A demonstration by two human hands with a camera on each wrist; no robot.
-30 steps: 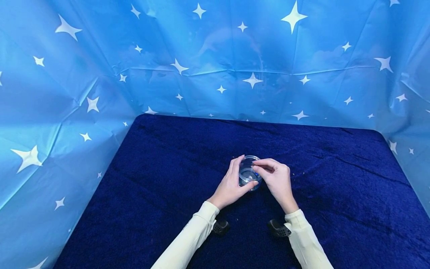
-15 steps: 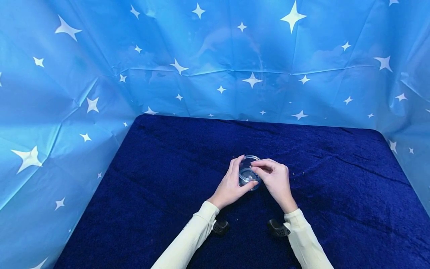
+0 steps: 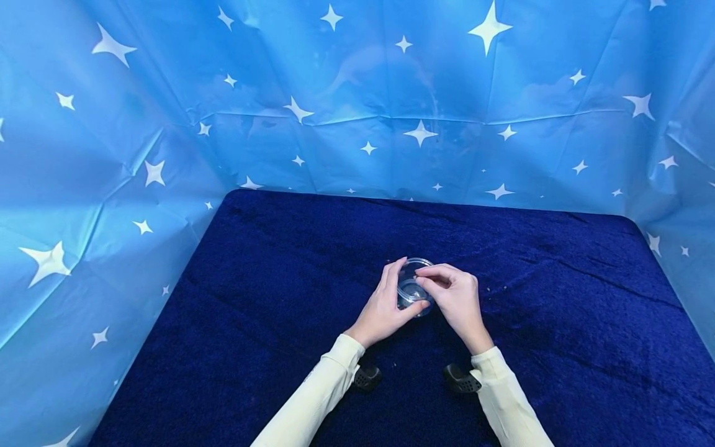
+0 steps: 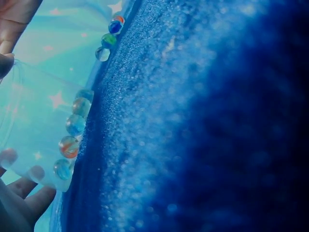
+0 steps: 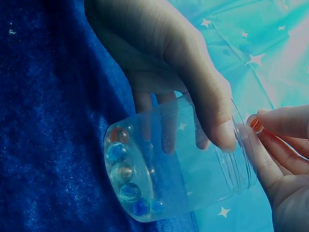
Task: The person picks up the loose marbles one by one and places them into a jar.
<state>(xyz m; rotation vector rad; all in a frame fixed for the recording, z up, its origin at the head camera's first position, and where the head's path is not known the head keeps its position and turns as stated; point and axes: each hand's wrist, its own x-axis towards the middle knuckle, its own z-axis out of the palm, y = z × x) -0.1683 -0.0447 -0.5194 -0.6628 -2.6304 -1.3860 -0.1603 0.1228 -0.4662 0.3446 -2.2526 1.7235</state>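
Note:
A clear plastic jar (image 3: 410, 292) stands upright on the dark blue cloth, gripped by my left hand (image 3: 385, 307) with the thumb on the near side and fingers round the far side. Several glass marbles (image 5: 117, 152) lie on its bottom, coloured blue, orange and clear. Thumb and fingertips of my right hand (image 3: 455, 301) pinch an orange-striped marble (image 5: 255, 123) right at the jar's mouth. In the left wrist view, the left hand's fingers (image 4: 41, 200) lie against the jar wall, and a few loose marbles (image 4: 108, 40) rest on the cloth outside it.
The blue velvety cloth (image 3: 279, 261) covers the table. A light blue curtain with white stars (image 3: 357, 93) hangs behind and at both sides. Dark wrist cameras (image 3: 462, 379) sit beneath the cream sleeves (image 3: 318, 391).
My right hand has shifted slightly left over the jar's mouth. A blue spot seen by its fingers one second ago no longer shows. The left hand and jar have stayed put.

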